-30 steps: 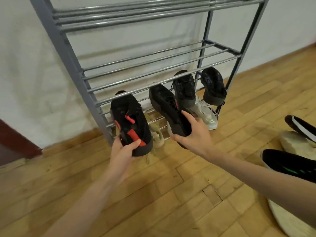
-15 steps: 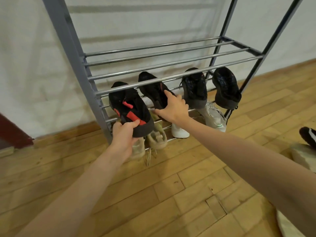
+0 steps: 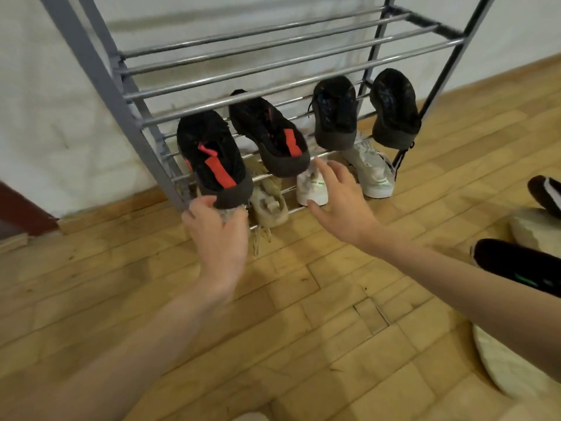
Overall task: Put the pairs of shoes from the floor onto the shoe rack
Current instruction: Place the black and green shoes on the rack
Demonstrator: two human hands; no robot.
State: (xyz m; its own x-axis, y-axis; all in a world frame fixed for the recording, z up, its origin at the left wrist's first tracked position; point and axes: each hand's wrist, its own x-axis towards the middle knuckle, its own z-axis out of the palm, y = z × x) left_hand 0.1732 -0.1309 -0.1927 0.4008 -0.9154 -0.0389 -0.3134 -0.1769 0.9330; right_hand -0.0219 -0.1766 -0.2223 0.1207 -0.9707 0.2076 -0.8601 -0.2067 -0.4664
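Observation:
A grey metal shoe rack (image 3: 133, 117) stands against the white wall. Two black shoes with red stripes rest heel-out on its second shelf from the bottom: the left one (image 3: 212, 156) and the right one (image 3: 270, 135). My left hand (image 3: 220, 238) is just below the left shoe's heel, fingers loosely spread and touching or almost touching it. My right hand (image 3: 340, 202) hovers open in front of the right shoe, apart from it. On the floor at the right lie two black shoes with thick cream soles, a far one (image 3: 543, 196) and a near one (image 3: 516, 262).
A plain black pair (image 3: 335, 113) sits on the right half of the same shelf. Beige shoes (image 3: 270, 205) and white shoes with green marks (image 3: 375, 174) lie on the bottom shelf. The upper shelves' bars carry nothing. Wooden parquet floor (image 3: 303, 329) lies in front.
Both black-and-red shoes went from my hands onto the shelf. My right hand let go and drew back; my left hand loosened and slid down to the heel.

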